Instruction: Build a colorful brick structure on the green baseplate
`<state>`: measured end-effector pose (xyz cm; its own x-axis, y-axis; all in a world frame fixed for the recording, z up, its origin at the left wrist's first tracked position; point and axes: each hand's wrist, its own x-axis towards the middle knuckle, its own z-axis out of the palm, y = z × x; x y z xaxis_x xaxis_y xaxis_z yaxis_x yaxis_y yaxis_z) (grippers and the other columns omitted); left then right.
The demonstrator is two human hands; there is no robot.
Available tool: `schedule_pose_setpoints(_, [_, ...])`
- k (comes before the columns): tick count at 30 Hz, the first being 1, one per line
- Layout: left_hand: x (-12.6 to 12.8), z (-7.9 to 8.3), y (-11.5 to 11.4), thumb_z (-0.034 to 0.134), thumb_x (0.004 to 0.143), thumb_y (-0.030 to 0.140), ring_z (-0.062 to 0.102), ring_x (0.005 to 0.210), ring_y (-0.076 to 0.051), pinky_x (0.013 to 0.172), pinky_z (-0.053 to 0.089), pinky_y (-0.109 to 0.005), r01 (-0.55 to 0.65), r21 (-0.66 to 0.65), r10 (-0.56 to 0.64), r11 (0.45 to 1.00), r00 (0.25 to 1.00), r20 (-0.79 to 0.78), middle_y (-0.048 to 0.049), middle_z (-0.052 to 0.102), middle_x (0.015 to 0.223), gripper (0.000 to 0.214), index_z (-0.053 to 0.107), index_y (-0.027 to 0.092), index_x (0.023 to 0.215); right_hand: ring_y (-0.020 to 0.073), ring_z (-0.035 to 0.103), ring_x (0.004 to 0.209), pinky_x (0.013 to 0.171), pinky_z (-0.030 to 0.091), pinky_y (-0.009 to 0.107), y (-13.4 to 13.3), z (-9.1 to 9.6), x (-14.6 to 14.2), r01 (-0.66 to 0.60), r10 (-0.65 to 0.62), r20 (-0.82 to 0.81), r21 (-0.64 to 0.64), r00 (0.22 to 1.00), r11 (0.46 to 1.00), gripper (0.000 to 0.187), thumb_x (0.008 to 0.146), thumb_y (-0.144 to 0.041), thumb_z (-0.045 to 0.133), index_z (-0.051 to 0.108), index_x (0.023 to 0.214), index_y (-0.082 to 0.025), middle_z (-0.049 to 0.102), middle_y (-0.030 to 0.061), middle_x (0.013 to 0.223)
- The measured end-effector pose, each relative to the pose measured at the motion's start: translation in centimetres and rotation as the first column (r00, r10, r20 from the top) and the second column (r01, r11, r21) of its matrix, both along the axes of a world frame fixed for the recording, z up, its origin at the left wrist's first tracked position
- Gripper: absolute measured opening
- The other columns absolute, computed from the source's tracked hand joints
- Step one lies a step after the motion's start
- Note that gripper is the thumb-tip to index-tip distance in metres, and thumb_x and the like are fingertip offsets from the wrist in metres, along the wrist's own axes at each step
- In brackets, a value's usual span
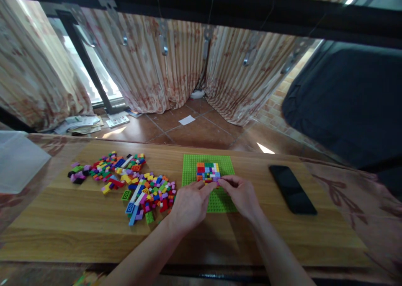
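A multicoloured block of toy building bricks (207, 171) stands on a green studded baseplate (191, 162). At its near left side is my left hand (192, 202), closed, with thumb and fingers against the front of the block. From the right, my right hand (242, 194) pinches at the block's near right corner, beside purple bricks. The fingertips of both hands almost meet there. My fingers partly cover the block's front, so I cannot make out whether a separate small brick is between them.
Loose toy bricks (150, 191) of many colours lie spread over the wooden board (94, 235) on the left. A black phone (292, 189) lies on the right. A whitish translucent container (19, 162) stands at the left edge. Striped curtains (176, 68) hang beyond the tiled floor.
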<state>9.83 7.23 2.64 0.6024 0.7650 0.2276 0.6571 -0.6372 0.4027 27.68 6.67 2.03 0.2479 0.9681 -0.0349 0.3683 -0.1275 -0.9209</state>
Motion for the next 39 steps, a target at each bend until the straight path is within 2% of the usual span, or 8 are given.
schedule_pose_setpoints(12, [-1.6, 0.6, 0.6, 0.047, 0.089, 0.019, 0.065, 0.087, -0.014, 0.078, 0.052, -0.026, -0.043, -0.149, 0.094, 0.988, 0.932, 0.349, -0.0033, 0.069, 0.108, 0.035, 0.060, 0.027, 0.121, 0.0168, 0.061, 0.058, 0.054, 0.046, 0.027, -0.1, 0.2, 0.6, -0.004, 0.004, 0.039, 0.007, 0.999, 1.000, 0.035, 0.076, -0.050, 0.063, 0.073, 0.079, -0.016, 0.069, 0.0030, 0.065])
schedule_pose_setpoints(17, [-5.2, 1.8, 3.3, 0.053, 0.085, 0.023, 0.047, 0.054, -0.006, 0.054, 0.042, -0.018, -0.335, -0.234, 0.407, 0.913, 0.704, 0.582, 0.0007, 0.065, 0.076, 0.031, 0.064, 0.017, 0.113, 0.0160, 0.061, 0.059, 0.055, 0.048, 0.026, -1.1, 1.2, 0.3, 0.178, -0.186, 0.038, 0.161, 0.982, 0.971, 0.032, 0.079, -0.048, 0.063, 0.071, 0.078, -0.016, 0.069, 0.0034, 0.068])
schedule_pose_setpoints(19, [-6.2, 2.0, 4.3, 0.055, 0.083, 0.024, 0.040, 0.049, -0.005, 0.048, 0.035, -0.016, -0.383, -0.297, 0.478, 0.875, 0.581, 0.659, 0.0037, 0.057, 0.065, 0.029, 0.065, 0.015, 0.108, 0.0169, 0.064, 0.066, 0.061, 0.050, 0.027, -1.9, 1.6, -0.8, 0.097, -0.119, 0.090, 0.214, 0.989, 0.972, 0.027, 0.081, -0.044, 0.062, 0.071, 0.083, -0.019, 0.070, 0.0030, 0.073])
schedule_pose_setpoints(22, [-6.7, 1.9, 4.9, 0.056, 0.080, 0.022, 0.037, 0.048, -0.005, 0.045, 0.031, -0.015, -0.360, -0.358, 0.499, 0.861, 0.473, 0.726, 0.0047, 0.053, 0.061, 0.027, 0.066, 0.013, 0.103, 0.0179, 0.065, 0.077, 0.069, 0.053, 0.029, -3.2, 1.3, -3.5, -0.184, 0.135, 0.212, 0.229, 0.968, 0.956, 0.019, 0.085, -0.038, 0.059, 0.070, 0.089, -0.023, 0.071, 0.0036, 0.087])
schedule_pose_setpoints(25, [-6.4, 1.9, 4.6, 0.056, 0.080, 0.022, 0.043, 0.052, -0.006, 0.050, 0.035, -0.016, -0.347, -0.369, 0.502, 0.862, 0.487, 0.715, 0.0029, 0.058, 0.066, 0.026, 0.067, 0.014, 0.102, 0.0198, 0.065, 0.089, 0.077, 0.055, 0.033, -4.0, 0.0, -6.2, -0.394, 0.309, 0.336, 0.222, 0.890, 0.892, 0.020, 0.084, -0.030, 0.061, 0.068, 0.101, -0.025, 0.068, 0.0055, 0.105])
schedule_pose_setpoints(29, [-6.3, 2.0, 4.0, 0.056, 0.081, 0.023, 0.053, 0.060, -0.009, 0.057, 0.041, -0.018, -0.358, -0.349, 0.499, 0.866, 0.575, 0.648, 0.0008, 0.065, 0.071, 0.025, 0.069, 0.015, 0.101, 0.0237, 0.057, 0.112, 0.095, 0.049, 0.043, -3.7, -1.5, -8.3, -0.529, 0.370, 0.489, 0.238, 0.790, 0.814, 0.040, 0.083, -0.022, 0.060, 0.058, 0.122, -0.026, 0.063, 0.0071, 0.121])
schedule_pose_setpoints(34, [-6.3, 1.9, 3.8, 0.055, 0.082, 0.022, 0.056, 0.059, -0.009, 0.056, 0.042, -0.018, -0.335, -0.356, 0.489, 0.872, 0.632, 0.601, -0.0007, 0.068, 0.075, 0.028, 0.069, 0.015, 0.104, 0.0238, 0.059, 0.107, 0.092, 0.051, 0.043, -3.0, -1.9, -9.3, -0.595, 0.405, 0.566, 0.197, 0.718, 0.779, 0.038, 0.084, -0.017, 0.057, 0.057, 0.122, -0.025, 0.065, 0.0066, 0.117])
schedule_pose_setpoints(39, [-5.8, 2.1, 3.8, 0.055, 0.082, 0.021, 0.060, 0.063, -0.011, 0.059, 0.045, -0.020, -0.319, -0.339, 0.463, 0.885, 0.669, 0.582, -0.0017, 0.070, 0.076, 0.026, 0.069, 0.014, 0.102, 0.0220, 0.061, 0.104, 0.089, 0.052, 0.039, -3.1, -1.9, -9.3, -0.556, 0.357, 0.527, 0.286, 0.772, 0.781, 0.035, 0.085, -0.018, 0.057, 0.059, 0.119, -0.026, 0.066, 0.0067, 0.112])
